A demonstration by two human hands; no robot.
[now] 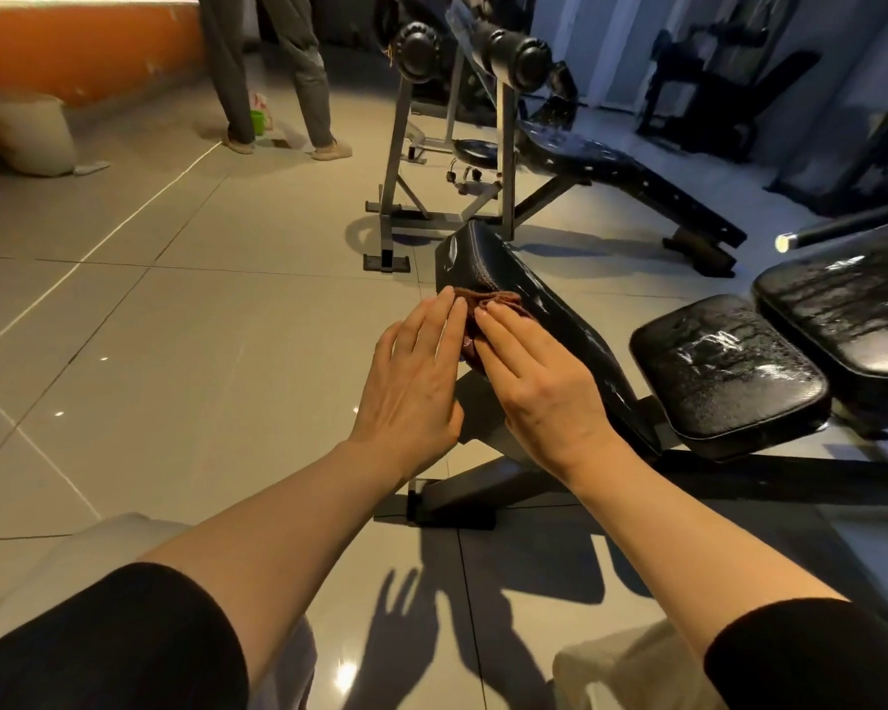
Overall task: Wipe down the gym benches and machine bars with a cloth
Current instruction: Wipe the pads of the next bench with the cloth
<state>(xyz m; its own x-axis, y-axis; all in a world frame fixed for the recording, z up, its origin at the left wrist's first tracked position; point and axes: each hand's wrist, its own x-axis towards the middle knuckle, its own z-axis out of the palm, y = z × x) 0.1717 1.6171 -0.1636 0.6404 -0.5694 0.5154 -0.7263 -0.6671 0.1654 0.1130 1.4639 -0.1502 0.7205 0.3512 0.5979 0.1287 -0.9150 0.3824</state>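
— Pale floor tiles (185,320) are seen spreading beyond the hands, and further off a second bench (631,181) with a roller rack (472,48) is set. What is being worked on?

— A sloped black bench pad (549,320) is being wiped. It runs out ahead of the right hand (539,381), with a wet-looking seat pad (729,371) further to that hand's right. The cloth (488,310), reddish-brown and bunched, is pressed onto the pad's near edge under both sets of fingertips. The left hand (411,381) is laid flat just beside the right, fingers straight on both; nothing is gripped.

— What could go wrong?

— The cloth is only pressed, not held, so on the slope it could be slid off the edge and dropped to the floor.

— Any containers?

— A white sack (27,130) is stood far beyond the left hand; its contents cannot be told. A small green cup (259,123) sits by a standing person's feet (329,148).
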